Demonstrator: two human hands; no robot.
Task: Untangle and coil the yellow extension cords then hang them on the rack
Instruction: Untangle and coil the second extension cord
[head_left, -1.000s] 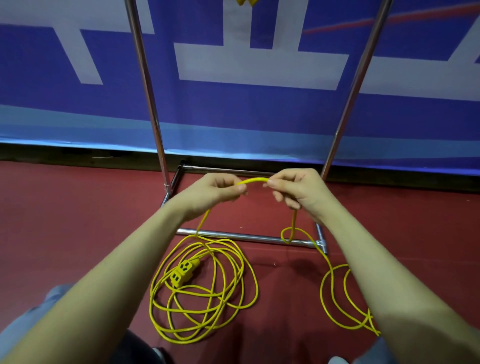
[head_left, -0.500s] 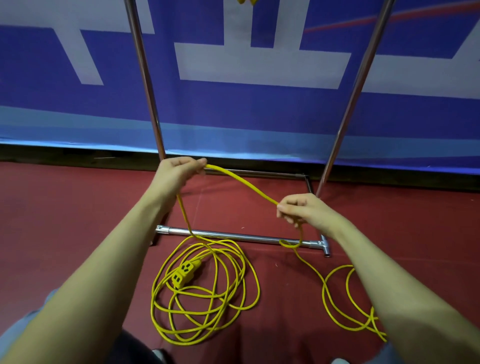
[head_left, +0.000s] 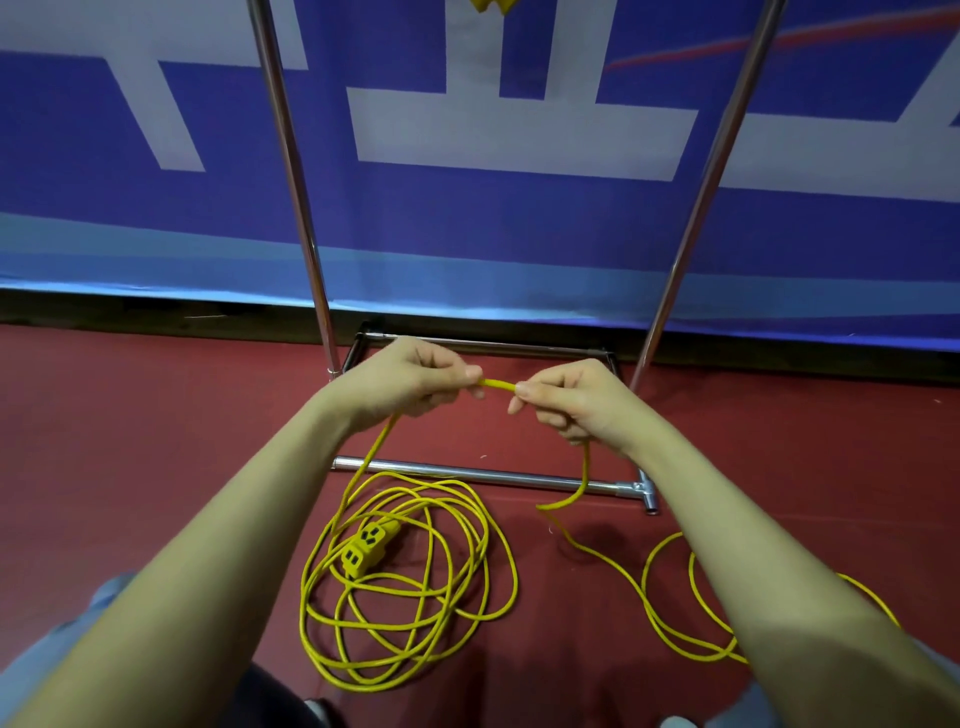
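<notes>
Head view: nearest us, the cord (head_left: 410, 587) lies in loose loops on the floor (head_left: 156, 457), socket end on top, so it can feed upward freely. Above it, our left hand (head_left: 410, 379) and right hand (head_left: 576, 400) each pinch the cord, a short span between them, likely measuring a coil. Beyond stands the rack (head_left: 488, 475).

Vs. 0.5 s ago: left hand (head_left: 410, 379) has been lowered and drawn inward; right hand (head_left: 576, 400) raised slightly. Hands are now brought close together above the rack base (head_left: 483, 475), w/ only a short bit of yellow cord (head_left: 496, 384) left stretched between them, instead of a long diagonal span.
</notes>
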